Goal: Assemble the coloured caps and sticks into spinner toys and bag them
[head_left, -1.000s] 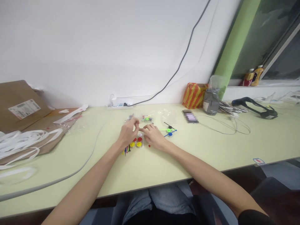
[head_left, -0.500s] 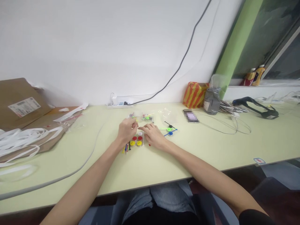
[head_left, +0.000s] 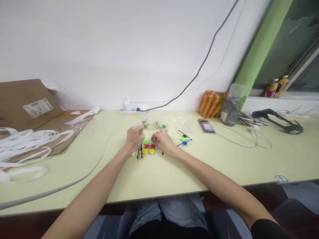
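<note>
My left hand (head_left: 135, 136) is closed just above the left side of a cluster of small plastic parts; whatever its fingers hold is hidden. Opposite it, my right hand (head_left: 163, 141) has its fingers curled together at the cluster's right side, and I cannot make out what is in them. Between and below the hands lie yellow discs (head_left: 152, 151), red discs (head_left: 153, 146) and a green disc (head_left: 146, 142). Thin coloured sticks (head_left: 139, 153) lie below my left hand. A small red piece (head_left: 162, 153) rests beneath my right wrist.
To the right lie a blue disc with a stick (head_left: 184, 143) and a black one (head_left: 184, 135). Behind are clear plastic bags (head_left: 181, 124) and a power strip (head_left: 133, 112). A phone (head_left: 207, 126), a striped bag (head_left: 210, 104), cardboard (head_left: 32, 99) and a grey cable (head_left: 82, 180) surround them.
My hands have moved apart from each other. The right fingers have curled in and now cover where a white disc showed; a green disc has come into sight. The whole view has shifted slightly.
</note>
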Available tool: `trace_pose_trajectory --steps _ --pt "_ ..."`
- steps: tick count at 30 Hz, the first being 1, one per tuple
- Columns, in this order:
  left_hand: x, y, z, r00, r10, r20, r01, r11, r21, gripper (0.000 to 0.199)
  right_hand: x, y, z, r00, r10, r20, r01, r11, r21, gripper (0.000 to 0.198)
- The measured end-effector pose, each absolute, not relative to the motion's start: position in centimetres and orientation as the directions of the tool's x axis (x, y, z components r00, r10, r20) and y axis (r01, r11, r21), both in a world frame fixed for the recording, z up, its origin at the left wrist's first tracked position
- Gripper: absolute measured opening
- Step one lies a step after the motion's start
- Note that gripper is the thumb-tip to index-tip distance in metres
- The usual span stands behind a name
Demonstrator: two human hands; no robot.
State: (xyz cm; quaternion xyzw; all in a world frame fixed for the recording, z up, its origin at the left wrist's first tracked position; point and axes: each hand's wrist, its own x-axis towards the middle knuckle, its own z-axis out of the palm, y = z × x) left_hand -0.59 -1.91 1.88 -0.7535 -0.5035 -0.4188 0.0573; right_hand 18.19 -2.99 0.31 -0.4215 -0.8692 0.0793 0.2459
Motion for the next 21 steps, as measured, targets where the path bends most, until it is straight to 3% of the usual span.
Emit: trace_pose_trajectory --steps 4,11,14,21 --pt "0.3 -2.3 2.0 0.223 0.728 0.649 0.763 -0.545 0.349 0.012 19.0 -2.4 0.3 -0.464 0.738 0.489 0.66 0.657 -0.364 0.013" --pt "1.7 -3.5 2.9 0.518 0.639 0.568 0.601 -0.745 0.289 0.038 20.7 -3.4 1.4 -0.241 0.652 0.719 0.582 0.69 -0.43 0.011" --pt "2.0 -3.6 2.9 0.537 0.622 0.57 0.598 -0.758 0.263 0.035 20.7 -4.0 1.5 -0.218 0.639 0.738 0.572 0.696 -0.434 0.014" --pt "2.2 -3.2 2.5 0.483 0.583 0.653 0.632 -0.749 0.202 0.007 20.0 -4.7 1.7 -0.279 0.6 0.75 0.594 0.721 -0.357 0.014"
